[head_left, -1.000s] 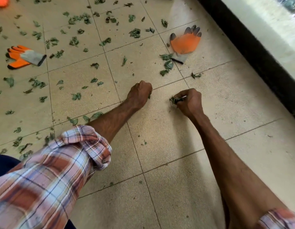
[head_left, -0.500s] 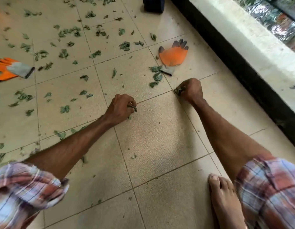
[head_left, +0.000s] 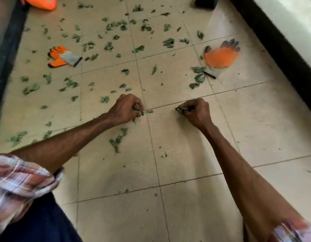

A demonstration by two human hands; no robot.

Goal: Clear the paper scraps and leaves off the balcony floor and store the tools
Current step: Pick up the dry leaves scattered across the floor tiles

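Observation:
Several torn green leaf scraps [head_left: 116, 142] lie scattered over the beige tiled balcony floor [head_left: 186, 154], thickest toward the far side. My left hand [head_left: 124, 110] is low on the floor at the centre, its fingers curled round a bunch of gathered leaf scraps [head_left: 139, 111]. My right hand [head_left: 196, 110] is to its right, also near the floor, pinching a clump of leaf scraps [head_left: 180, 110] at its fingertips. One small green scrap [head_left: 149, 111] lies on the tile between the two hands.
An orange and grey work glove [head_left: 64, 56] lies at the far left and another orange glove [head_left: 221, 56] at the far right, with leaves by its cuff. A black skirting and pale ledge [head_left: 282, 46] border the right. An orange object [head_left: 41, 1] sits top left. A dark object [head_left: 204, 2] stands at the top.
The view has swung left and both hands have shifted across the tiles. The right hand now sits farther from the right-hand glove, still holding its leaves; the left still holds its bunch.

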